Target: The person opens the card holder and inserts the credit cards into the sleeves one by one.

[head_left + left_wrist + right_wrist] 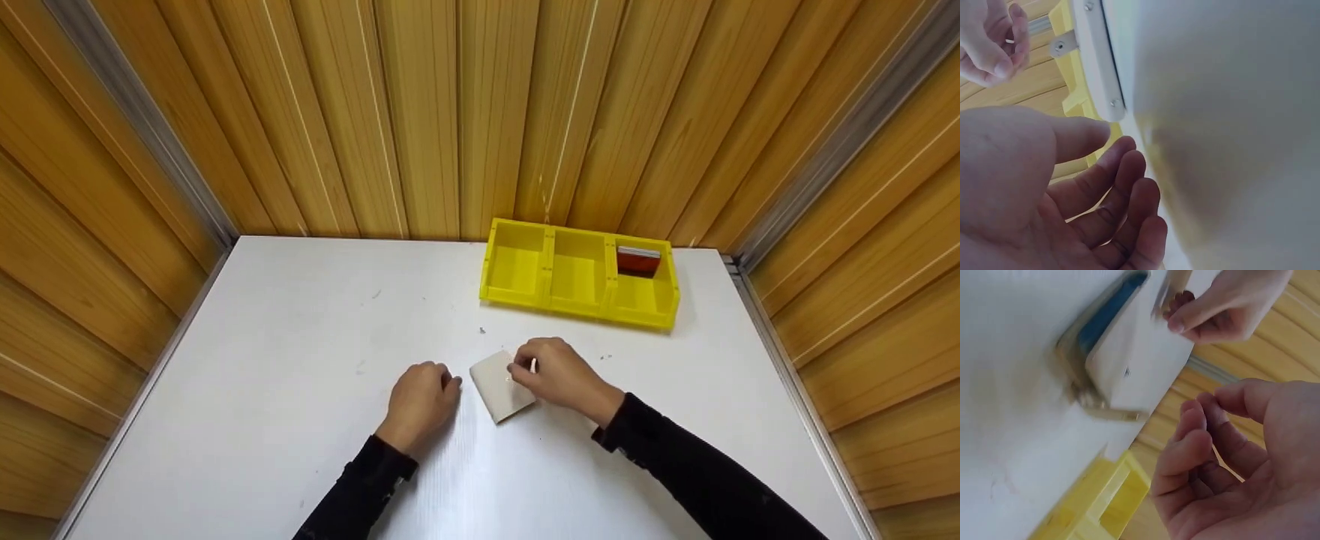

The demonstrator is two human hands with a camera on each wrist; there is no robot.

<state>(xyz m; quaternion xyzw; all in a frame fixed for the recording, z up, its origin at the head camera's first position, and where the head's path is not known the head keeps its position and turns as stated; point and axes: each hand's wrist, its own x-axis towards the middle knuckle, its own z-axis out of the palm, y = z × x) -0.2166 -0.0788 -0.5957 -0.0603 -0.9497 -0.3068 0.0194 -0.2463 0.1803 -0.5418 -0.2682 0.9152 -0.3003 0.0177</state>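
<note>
A beige wallet (491,382) with a snap strap lies on the white table between both hands. In the right wrist view, the wallet (1114,363) gapes slightly, showing a blue inside, and its strap (1120,414) sticks out unfastened. My right hand (559,375) hovers over the wallet's right edge, fingers bent and thumb near the fingertips, with nothing seen between them. To the left of the wallet, my left hand (421,397) rests by the table, its fingers loosely curled and holding nothing. Metal studs show along the wallet's edge (1092,50) in the left wrist view.
Behind the wallet stands a yellow three-part bin (577,304) near the back wall. A red flat item (638,262) with a pale top edge leans in its right compartment. Wood-patterned walls (420,112) enclose the table (300,322) at the back and sides.
</note>
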